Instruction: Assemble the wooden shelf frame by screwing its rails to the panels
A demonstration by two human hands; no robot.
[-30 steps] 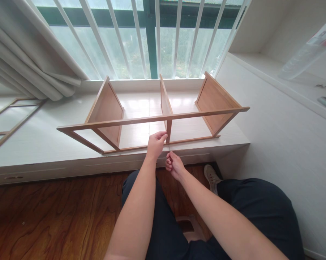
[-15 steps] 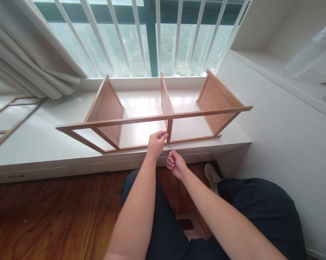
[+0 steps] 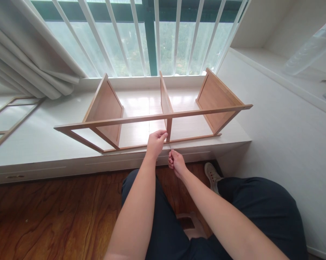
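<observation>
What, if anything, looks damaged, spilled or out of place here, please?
Nothing looks clearly damaged or spilled around the wooden frame on the white ledge. One small oddity is a pale speck on the dark wooden floor at lower left, too small to identify.

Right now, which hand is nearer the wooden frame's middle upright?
Left: the left hand is at the middle upright; the right hand is apart from it, lower in view.
</observation>
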